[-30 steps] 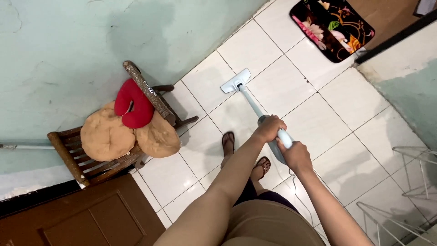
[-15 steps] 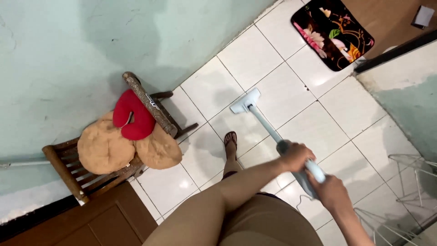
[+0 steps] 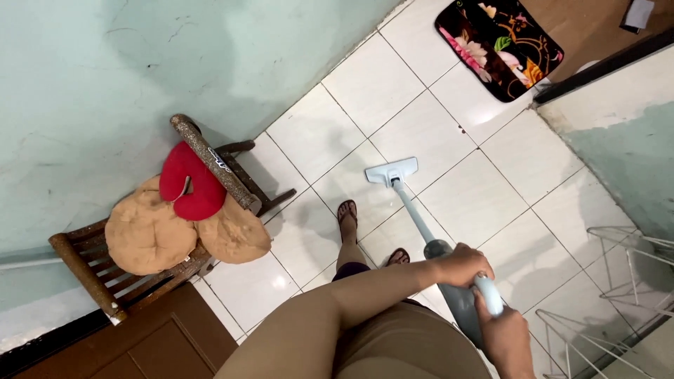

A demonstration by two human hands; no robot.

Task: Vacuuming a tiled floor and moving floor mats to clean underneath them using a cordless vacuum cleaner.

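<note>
I hold a light blue stick vacuum cleaner [image 3: 421, 228] with both hands. My left hand [image 3: 463, 264] grips the upper part of its body, and my right hand [image 3: 504, 337] is closed on the handle just behind. The vacuum's flat floor head [image 3: 392, 170] rests on the white tiled floor [image 3: 484, 196], a little ahead of my sandalled feet [image 3: 348, 212].
A wooden chair [image 3: 91, 270] with tan cushions [image 3: 151, 235] and a red neck pillow [image 3: 186, 182] stands against the pale green wall at left. A dark floral mat [image 3: 498, 42] lies at the top right. White wire racks [image 3: 625, 281] stand at right. A brown door [image 3: 126, 344] is at bottom left.
The vacuum head has been drawn back across the tiles toward my feet and to the right. Both hands have moved down and right with the handle.
</note>
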